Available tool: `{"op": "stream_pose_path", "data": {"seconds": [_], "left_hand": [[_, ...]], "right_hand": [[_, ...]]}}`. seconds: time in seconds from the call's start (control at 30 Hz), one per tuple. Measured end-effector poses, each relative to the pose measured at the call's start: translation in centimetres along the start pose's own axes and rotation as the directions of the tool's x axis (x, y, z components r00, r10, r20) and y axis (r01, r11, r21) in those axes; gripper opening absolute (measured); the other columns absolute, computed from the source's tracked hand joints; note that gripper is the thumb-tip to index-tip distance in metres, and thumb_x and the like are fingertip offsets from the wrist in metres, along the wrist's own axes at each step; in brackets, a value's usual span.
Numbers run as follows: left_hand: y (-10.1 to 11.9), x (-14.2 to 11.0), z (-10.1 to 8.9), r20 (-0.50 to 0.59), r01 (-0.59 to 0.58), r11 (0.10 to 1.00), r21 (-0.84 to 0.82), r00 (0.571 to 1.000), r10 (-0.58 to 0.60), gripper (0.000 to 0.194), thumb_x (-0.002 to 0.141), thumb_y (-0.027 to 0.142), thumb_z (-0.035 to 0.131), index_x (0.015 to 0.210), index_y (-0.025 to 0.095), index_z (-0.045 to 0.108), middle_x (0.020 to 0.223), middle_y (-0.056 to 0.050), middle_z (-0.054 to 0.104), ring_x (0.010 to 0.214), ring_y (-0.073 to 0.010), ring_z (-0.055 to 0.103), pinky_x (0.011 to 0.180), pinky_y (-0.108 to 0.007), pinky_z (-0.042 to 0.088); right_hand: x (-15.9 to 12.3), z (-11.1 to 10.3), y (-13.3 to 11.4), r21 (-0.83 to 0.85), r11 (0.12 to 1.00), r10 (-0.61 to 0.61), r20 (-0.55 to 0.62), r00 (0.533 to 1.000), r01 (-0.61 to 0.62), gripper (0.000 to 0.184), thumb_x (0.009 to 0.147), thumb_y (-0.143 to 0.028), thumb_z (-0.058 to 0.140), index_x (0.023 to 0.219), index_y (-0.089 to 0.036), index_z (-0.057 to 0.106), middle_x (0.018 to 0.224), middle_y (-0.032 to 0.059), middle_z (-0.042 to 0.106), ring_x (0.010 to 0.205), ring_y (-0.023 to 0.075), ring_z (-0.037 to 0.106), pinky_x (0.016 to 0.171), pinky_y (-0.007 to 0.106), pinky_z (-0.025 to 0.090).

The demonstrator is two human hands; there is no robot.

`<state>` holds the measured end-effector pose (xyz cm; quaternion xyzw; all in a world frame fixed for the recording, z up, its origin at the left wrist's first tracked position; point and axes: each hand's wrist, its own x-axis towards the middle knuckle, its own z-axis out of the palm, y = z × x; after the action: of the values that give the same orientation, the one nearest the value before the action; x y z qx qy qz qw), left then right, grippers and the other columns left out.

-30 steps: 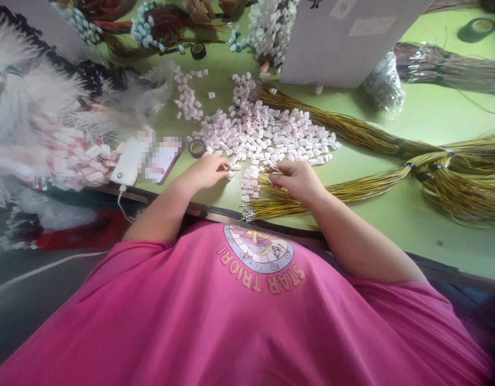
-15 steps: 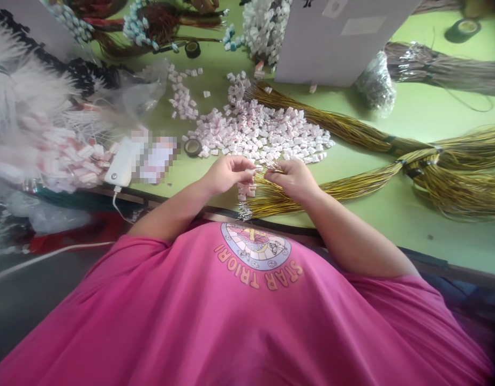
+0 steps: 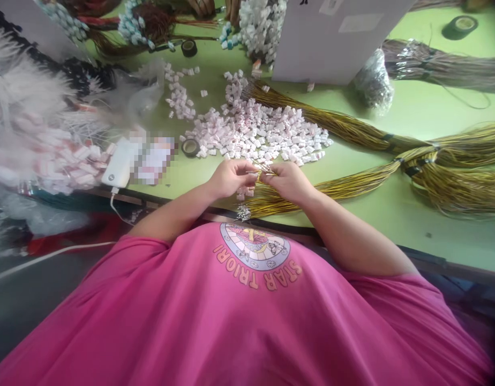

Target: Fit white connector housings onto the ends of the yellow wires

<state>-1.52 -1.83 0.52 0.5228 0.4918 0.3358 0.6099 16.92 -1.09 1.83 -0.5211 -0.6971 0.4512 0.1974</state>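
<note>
My left hand (image 3: 228, 179) is closed in a pinch on a small white connector housing, mostly hidden by the fingertips. Facing it, my right hand (image 3: 291, 183) grips several thin yellow-and-dark wires whose bright metal terminals (image 3: 267, 168) stick out toward the left fingers. The two hands' fingertips nearly meet. Just below them, white connector housings (image 3: 245, 192) hang at the wire ends. Under my right hand lies a bundle of yellow wires (image 3: 347, 186), with its silvery terminal ends (image 3: 243, 213) near the table edge. Beyond both hands spreads a pile of loose white housings (image 3: 263, 131).
Black tape rolls (image 3: 190, 147) and a white power bank (image 3: 121, 161) with a cable lie left. A pale upright board (image 3: 323, 48) and plastic-wrapped terminals (image 3: 375, 86) stand behind. Tied wire bundles (image 3: 464, 155) extend right. Another person's hand (image 3: 202, 6) shows at the top.
My hands have come closer together, bringing the wire terminals in my right hand up to the left fingertips. Another person's hands now show more at the top edge.
</note>
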Motion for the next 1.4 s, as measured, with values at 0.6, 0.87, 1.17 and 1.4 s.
{"op": "stream_pose_path", "data": {"seconds": [0.6, 0.87, 1.17, 1.4], "left_hand": [[-0.7, 2.6, -7.2, -0.032, -0.092, 0.505, 0.858, 0.972, 0.232, 0.024, 0.081, 0.022, 0.061, 0.103, 0.019, 0.068, 0.098, -0.006, 0.061, 0.083, -0.0171, 0.056, 0.081, -0.032, 0.044], [-0.7, 1.8, -6.1, 0.008, -0.124, 0.483, 0.867, 0.972, 0.236, 0.009, 0.082, 0.022, 0.057, 0.083, 0.018, 0.065, 0.097, -0.007, 0.06, 0.08, -0.0179, 0.057, 0.075, -0.034, 0.045], [0.1, 0.5, -2.4, 0.071, -0.05, 0.999, -0.012, 0.996, 0.051, 0.018, 0.075, 0.019, 0.068, 0.092, 0.013, 0.064, 0.073, -0.001, 0.065, 0.067, -0.0106, 0.064, 0.068, -0.027, 0.052], [-0.7, 1.4, -1.3, 0.027, 0.022, 0.963, -0.268, 1.0, -0.015, 0.024, 0.065, 0.017, 0.078, 0.083, 0.012, 0.063, 0.077, 0.0, 0.066, 0.067, -0.0088, 0.065, 0.072, -0.026, 0.055]], "right_hand": [[0.4, -0.5, 1.4, 0.111, 0.989, -0.091, -0.044, 0.995, 0.095, 0.02, 0.076, -0.031, 0.059, 0.065, -0.015, 0.063, 0.058, 0.0001, 0.057, 0.057, 0.0111, 0.047, 0.059, 0.028, 0.036], [0.2, -0.4, 0.8, 0.082, 0.995, -0.044, -0.101, 0.994, 0.052, 0.018, 0.073, -0.03, 0.059, 0.062, -0.016, 0.059, 0.056, -0.0015, 0.05, 0.058, 0.0106, 0.043, 0.058, 0.028, 0.032], [0.0, -0.4, 0.5, 0.101, 0.994, -0.024, -0.12, 0.992, 0.037, 0.02, 0.072, -0.034, 0.06, 0.065, -0.015, 0.06, 0.057, -0.0021, 0.047, 0.061, 0.0112, 0.041, 0.057, 0.028, 0.029], [-0.2, -0.2, 0.2, 0.03, 0.999, -0.021, -0.183, 0.983, 0.027, 0.018, 0.071, -0.032, 0.059, 0.064, -0.016, 0.058, 0.057, -0.0025, 0.044, 0.061, 0.0112, 0.04, 0.057, 0.028, 0.029]]}}
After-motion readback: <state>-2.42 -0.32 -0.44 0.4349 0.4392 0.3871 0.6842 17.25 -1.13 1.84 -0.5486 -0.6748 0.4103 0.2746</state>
